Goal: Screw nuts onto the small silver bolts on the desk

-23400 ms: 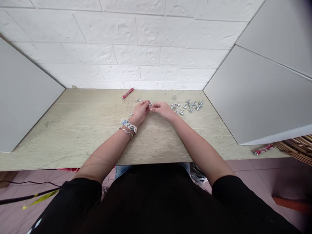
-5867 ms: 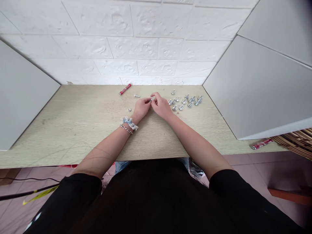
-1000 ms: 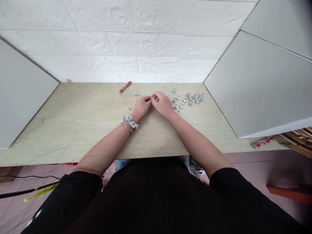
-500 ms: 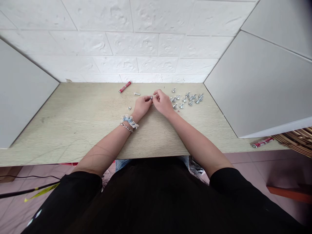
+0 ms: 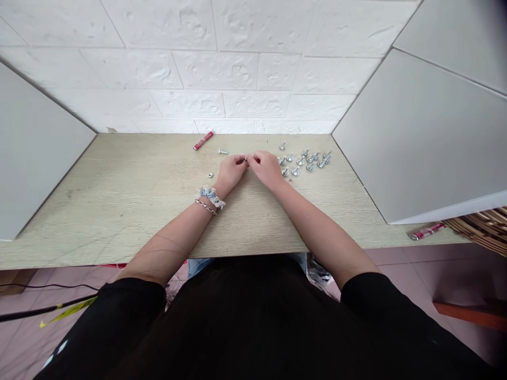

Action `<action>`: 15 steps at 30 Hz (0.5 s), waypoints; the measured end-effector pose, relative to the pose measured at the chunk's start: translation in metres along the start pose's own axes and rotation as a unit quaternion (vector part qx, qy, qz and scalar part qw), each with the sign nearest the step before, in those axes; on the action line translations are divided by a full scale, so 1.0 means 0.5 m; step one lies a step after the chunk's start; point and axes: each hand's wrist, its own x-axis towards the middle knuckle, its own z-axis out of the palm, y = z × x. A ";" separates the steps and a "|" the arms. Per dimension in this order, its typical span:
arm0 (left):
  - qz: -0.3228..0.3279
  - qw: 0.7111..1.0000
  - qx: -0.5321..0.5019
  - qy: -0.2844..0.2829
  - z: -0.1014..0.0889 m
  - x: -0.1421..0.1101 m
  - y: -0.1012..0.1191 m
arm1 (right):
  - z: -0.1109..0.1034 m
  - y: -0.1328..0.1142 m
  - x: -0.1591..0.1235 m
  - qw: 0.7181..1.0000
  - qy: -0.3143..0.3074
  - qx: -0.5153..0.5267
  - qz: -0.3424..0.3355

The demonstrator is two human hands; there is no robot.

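My left hand (image 5: 231, 171) and my right hand (image 5: 266, 168) meet at the far middle of the wooden table (image 5: 130, 200). Both are pinched on one small silver bolt with a nut (image 5: 246, 158) held between the fingertips. A cluster of several assembled silver bolts (image 5: 304, 161) lies just right of my right hand. One loose bolt (image 5: 222, 152) lies beyond my left hand, and a loose nut (image 5: 209, 174) sits to its left. My left wrist wears a scrunchie and a chain bracelet.
A red tube (image 5: 203, 141) lies near the white brick wall. Grey panels (image 5: 412, 137) close in the table on both sides. Another red tube (image 5: 425, 231) and a wicker basket (image 5: 481, 232) sit at the right edge.
My right fingers have shifted slightly on the small bolt, as if turning the part; both hands stay in the same place. The table's parts have not moved.
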 end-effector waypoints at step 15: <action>-0.005 1.000 -0.008 -0.006 -0.003 0.000 0.002 | 0.007 0.008 -0.002 0.999 -0.033 0.042 -0.008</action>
